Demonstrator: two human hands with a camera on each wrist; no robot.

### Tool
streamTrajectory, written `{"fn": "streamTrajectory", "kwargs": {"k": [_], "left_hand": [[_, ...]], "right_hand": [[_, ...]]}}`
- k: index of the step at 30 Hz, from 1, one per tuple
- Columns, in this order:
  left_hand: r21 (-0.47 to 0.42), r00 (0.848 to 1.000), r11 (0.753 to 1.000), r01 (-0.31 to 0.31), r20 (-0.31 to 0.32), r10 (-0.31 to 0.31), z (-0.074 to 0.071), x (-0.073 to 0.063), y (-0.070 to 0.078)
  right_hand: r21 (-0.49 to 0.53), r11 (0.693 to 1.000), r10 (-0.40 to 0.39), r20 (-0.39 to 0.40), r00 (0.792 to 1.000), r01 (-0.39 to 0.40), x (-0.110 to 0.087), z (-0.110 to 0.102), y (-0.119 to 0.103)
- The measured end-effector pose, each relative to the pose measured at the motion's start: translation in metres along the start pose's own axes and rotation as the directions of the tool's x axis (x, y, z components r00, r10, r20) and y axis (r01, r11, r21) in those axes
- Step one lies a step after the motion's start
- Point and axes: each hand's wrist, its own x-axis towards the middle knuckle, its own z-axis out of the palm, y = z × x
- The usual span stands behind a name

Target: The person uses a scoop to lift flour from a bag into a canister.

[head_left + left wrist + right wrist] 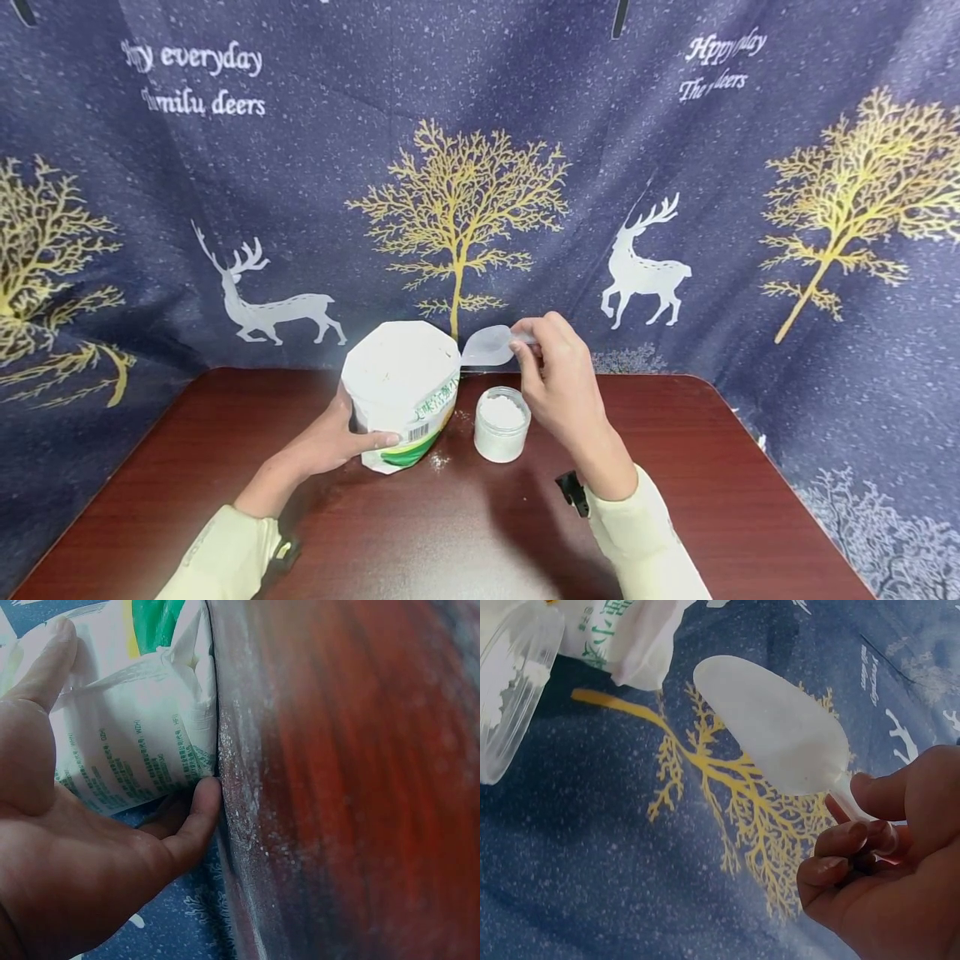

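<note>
My left hand point(330, 437) grips a white flour bag point(405, 367) from its left side, the thumb across the printed front and the other fingers partly hidden. In the left wrist view, a fingertip sits by the bag's lower edge. My right hand point(558, 371) pinches the handle of a translucent plastic scoop point(780, 724). The scoop point(487, 345) is held in the air close to the bag's right rim, and its bowl looks bare in the right wrist view. Below it stands a clear round jar point(501, 442), lidless, with white flour point(501, 410) inside up near the rim.
Spilled white powder point(440, 460) dusts the brown table point(420, 533) between bag and jar. Behind the table's far edge hangs a dark blue cloth point(300, 167) printed with deer and yellow trees. Each wrist wears a dark device at the sleeve.
</note>
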Motion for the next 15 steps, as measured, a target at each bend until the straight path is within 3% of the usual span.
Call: {"fn": "streamTrajectory", "kwargs": {"k": [15], "left_hand": [[-0.003, 1.000, 1.000, -0.024, 0.002, 0.024, 0.000, 0.000, 0.001]], "right_hand": [[0.014, 0.999, -0.049, -0.001, 0.999, 0.049, 0.002, 0.024, -0.003]]}}
